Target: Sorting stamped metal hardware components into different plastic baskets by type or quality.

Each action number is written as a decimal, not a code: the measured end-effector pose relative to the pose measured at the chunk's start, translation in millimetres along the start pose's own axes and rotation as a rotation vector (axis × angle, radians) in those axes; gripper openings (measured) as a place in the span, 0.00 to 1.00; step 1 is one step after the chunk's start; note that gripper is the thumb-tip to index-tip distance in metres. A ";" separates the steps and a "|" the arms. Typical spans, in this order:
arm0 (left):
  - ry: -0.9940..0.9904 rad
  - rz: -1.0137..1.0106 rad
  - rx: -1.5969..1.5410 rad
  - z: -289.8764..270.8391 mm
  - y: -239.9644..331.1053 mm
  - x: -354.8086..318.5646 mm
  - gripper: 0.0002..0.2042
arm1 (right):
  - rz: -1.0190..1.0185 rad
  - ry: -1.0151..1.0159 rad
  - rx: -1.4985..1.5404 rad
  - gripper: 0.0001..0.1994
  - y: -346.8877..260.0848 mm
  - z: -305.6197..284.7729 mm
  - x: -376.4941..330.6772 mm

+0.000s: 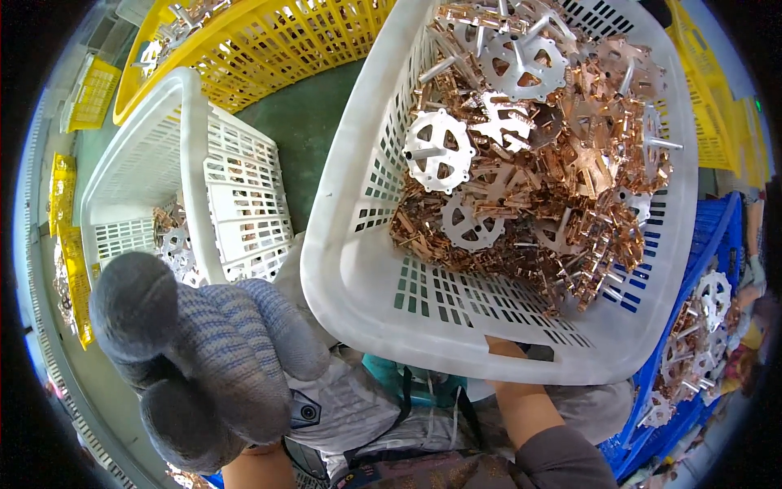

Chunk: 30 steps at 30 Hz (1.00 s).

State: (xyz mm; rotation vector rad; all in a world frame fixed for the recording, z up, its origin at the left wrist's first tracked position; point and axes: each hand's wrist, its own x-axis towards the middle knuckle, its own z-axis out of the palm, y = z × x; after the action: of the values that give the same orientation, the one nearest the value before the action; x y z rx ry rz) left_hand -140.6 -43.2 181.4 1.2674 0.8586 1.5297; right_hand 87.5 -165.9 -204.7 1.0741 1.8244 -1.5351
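Note:
My left hand (216,350), in a grey and blue knitted glove with darkened fingertips, is raised at the lower left. Its fingers are apart and bent, and nothing shows in them. A large white plastic basket (334,253) stands tilted before me, heaped with copper-coloured metal offcuts (521,183) and several silvery spoked discs (440,151) with pins. My right arm reaches under the basket's near rim. Skin of my right hand or wrist (503,347) shows through the handle slot; the fingers are hidden behind the basket wall.
Left of the big basket is a second white basket (195,183) holding similar parts. Yellow baskets (269,53) stand at the far left and far right (709,98). A blue crate (705,244) of discs is at the right, near another person's arm (755,232).

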 end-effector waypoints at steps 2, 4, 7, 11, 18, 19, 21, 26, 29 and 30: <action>0.093 -0.009 -0.014 -4.3 -4.6 -6.5 0.26 | -0.004 0.000 0.010 0.21 2.5 3.8 0.7; 0.097 -0.030 -0.002 -5.5 3.6 -6.5 0.26 | -0.012 0.012 0.017 0.21 2.1 3.8 -1.0; 0.113 -0.009 -0.034 -4.6 5.7 -7.5 0.26 | -0.031 0.015 0.034 0.20 0.2 8.3 -0.7; 0.040 -0.057 -0.110 -8.0 3.6 -4.8 0.27 | -0.049 0.022 0.053 0.20 0.5 13.3 1.6; 0.264 0.109 0.085 0.7 -6.9 -11.6 0.26 | -0.103 0.039 0.068 0.20 -5.1 18.5 8.4; 0.130 0.028 -0.008 -5.5 -2.5 -10.1 0.27 | -0.111 0.041 0.069 0.20 -5.9 19.2 9.5; -0.004 -0.054 -0.098 -8.2 -0.8 -9.5 0.27 | -0.127 0.044 0.069 0.20 -8.3 19.7 12.1; 0.062 0.014 0.045 -2.8 -1.6 -9.0 0.27 | -0.164 0.050 0.065 0.19 -13.3 20.3 15.9; -0.001 -0.051 -0.036 -6.2 2.8 -7.4 0.26 | -0.198 0.065 0.054 0.19 -22.3 16.1 18.5; 0.000 -0.048 -0.041 -6.6 0.8 -9.5 0.26 | -0.199 0.069 0.050 0.19 -21.8 16.7 17.0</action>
State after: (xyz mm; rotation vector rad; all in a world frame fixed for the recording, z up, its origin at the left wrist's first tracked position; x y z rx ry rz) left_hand -147.0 -52.1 177.7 1.2089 0.8471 1.5018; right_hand 58.4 -178.9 -209.9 1.0040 2.0009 -1.6839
